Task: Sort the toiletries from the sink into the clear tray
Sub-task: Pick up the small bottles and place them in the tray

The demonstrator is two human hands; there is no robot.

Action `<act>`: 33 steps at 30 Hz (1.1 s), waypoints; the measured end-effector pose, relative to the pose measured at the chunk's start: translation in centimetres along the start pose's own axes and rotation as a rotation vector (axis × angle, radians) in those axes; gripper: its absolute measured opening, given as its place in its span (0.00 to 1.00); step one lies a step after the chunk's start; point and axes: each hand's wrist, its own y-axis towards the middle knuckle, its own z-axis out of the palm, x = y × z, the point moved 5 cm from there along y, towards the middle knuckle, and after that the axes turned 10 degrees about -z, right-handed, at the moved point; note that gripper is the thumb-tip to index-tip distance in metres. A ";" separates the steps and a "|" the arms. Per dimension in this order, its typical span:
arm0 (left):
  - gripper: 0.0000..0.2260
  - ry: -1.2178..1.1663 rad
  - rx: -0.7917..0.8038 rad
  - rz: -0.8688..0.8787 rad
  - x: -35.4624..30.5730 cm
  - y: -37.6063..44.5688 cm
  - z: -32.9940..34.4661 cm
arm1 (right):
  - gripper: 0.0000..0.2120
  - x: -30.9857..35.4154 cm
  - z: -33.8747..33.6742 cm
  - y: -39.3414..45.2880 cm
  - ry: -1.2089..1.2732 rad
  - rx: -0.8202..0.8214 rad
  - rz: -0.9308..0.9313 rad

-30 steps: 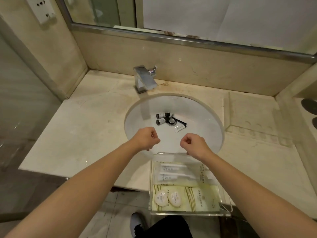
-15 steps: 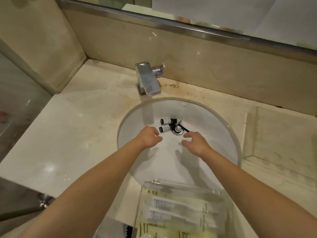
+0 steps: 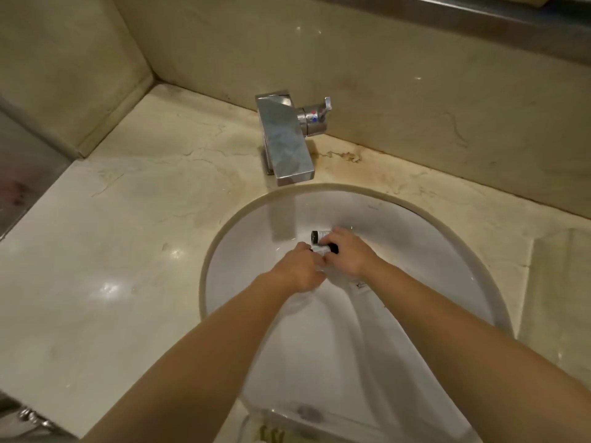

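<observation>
Two small bottles lie at the bottom of the sink (image 3: pixel 415 238): the far bottle (image 3: pixel 320 235) sits under the right hand's (image 3: pixel 348 255) fingertips, and the near bottle (image 3: pixel 323 248) is pinched by the left hand (image 3: pixel 302 271). Whether the right hand grips anything, I cannot tell. The tap (image 3: pixel 284 139) stands on the tabletop (image 3: pixel 112 235) behind, and a tray (image 3: pixel 278 430) edge shows at the bottom.

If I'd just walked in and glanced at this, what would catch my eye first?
Probably the two bare hands meeting low in the round white sink basin: the left hand and right hand close together around small dark-capped toiletry bottles at the bottom. Next, the angular chrome faucet on the beige marble counter just behind the basin. A blurred edge of the clear plastic tray shows at the bottom of the view.
</observation>
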 end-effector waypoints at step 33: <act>0.05 -0.893 0.285 -0.075 1.0 -11.7 -2.1 | 0.09 3.6 0.0 -13.7 1.199 -0.309 0.276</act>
